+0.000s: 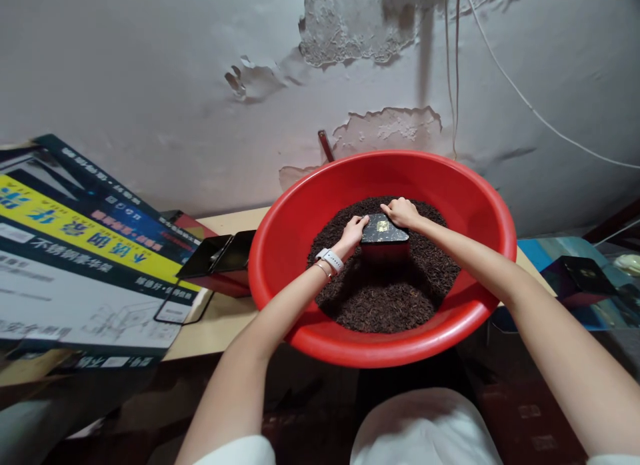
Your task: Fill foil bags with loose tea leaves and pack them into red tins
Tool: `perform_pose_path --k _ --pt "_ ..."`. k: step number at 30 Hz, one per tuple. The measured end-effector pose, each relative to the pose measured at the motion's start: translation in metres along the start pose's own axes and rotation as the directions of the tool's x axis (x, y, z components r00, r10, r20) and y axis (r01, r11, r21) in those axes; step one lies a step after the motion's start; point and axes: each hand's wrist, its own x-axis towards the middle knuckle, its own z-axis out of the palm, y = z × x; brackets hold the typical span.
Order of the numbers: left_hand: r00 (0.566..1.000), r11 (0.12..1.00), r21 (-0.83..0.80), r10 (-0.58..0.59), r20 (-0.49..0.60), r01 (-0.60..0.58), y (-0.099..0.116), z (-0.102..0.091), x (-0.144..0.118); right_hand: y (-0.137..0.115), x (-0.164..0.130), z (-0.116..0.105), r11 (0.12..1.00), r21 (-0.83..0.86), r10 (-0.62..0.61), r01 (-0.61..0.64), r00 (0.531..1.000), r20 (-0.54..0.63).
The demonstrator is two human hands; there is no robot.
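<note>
Red plastic basin [295, 238] in the middle of the frame holds dark loose tea [385, 298]. Both hands grip a small black tin [384, 230] standing in it: left hand [354, 230] on its left edge, right hand [401, 212] on its far edge, fingers curled.

Your forearms are bare to the elbow. Your left wrist carries a white-strapped smartwatch [330, 259] with a thin bracelet [323, 270] just behind it. White fabric [420, 428] covers your lap; short white sleeve edges show.
</note>
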Motion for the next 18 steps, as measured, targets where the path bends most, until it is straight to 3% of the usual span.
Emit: perform_pose_path --k 3,5,7,9,12,16,18 --pt "0.999 0.999 0.005 -0.039 0.019 0.039 0.003 -0.001 -0.006 0.002 0.000 0.001 0.984 0.156 0.086 -0.084 0.996 -0.008" --pt "0.976 0.984 0.005 -0.176 0.124 0.177 0.006 -0.005 -0.012 0.008 -0.001 0.000 0.964 0.235 0.121 -0.123 0.992 0.026" --pt "0.897 0.932 -0.003 -0.349 0.272 0.364 0.008 -0.011 -0.018 0.021 -0.005 -0.005 0.938 0.306 0.125 -0.161 0.983 0.135" --pt "0.822 0.884 -0.043 -0.415 0.390 0.466 0.008 -0.018 -0.025 0.040 -0.011 -0.011 0.873 0.426 0.092 -0.237 0.938 0.334" --pt "0.832 0.894 -0.117 -0.346 0.433 0.433 0.008 -0.024 -0.033 0.067 -0.024 -0.017 0.765 0.594 -0.133 -0.251 0.840 0.526" --pt "0.851 0.903 -0.115 -0.338 0.401 0.413 0.011 -0.021 -0.039 0.077 -0.038 -0.004 0.803 0.595 -0.351 0.033 0.832 0.429" --pt "0.910 0.940 -0.119 -0.269 0.315 0.319 0.012 -0.018 -0.045 0.070 -0.043 0.009 0.794 0.592 -0.388 0.140 0.866 0.314"
